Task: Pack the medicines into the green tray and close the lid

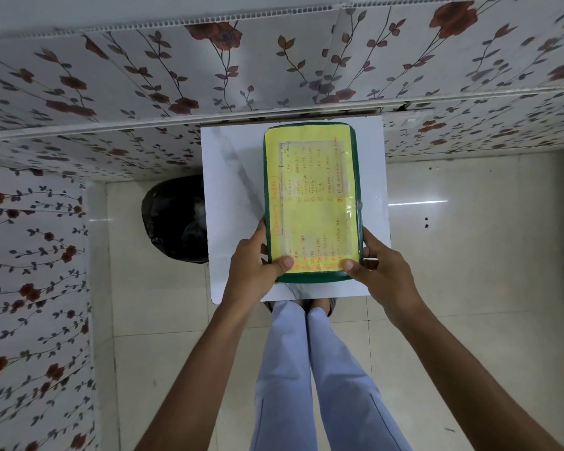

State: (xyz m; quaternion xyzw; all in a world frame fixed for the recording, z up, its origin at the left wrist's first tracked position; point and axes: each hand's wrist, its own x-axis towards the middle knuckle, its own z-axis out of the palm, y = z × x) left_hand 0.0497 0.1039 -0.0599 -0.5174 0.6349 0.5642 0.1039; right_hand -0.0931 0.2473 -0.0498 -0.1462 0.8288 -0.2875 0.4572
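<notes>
The green tray (357, 177) lies on a small white table (232, 190) with its lid down. A yellow sheet (310, 196) with handwritten orange text, taped over, covers the lid. My left hand (258, 265) grips the tray's near left corner, thumb on the lid. My right hand (378, 265) grips the near right corner the same way. No medicines are visible; the inside of the tray is hidden.
A black-lined bin (176, 219) stands on the floor left of the table. Flower-patterned wall panels (144, 92) rise behind and to the left. My legs in light trousers (306, 369) stand at the table's near edge on a cream tiled floor.
</notes>
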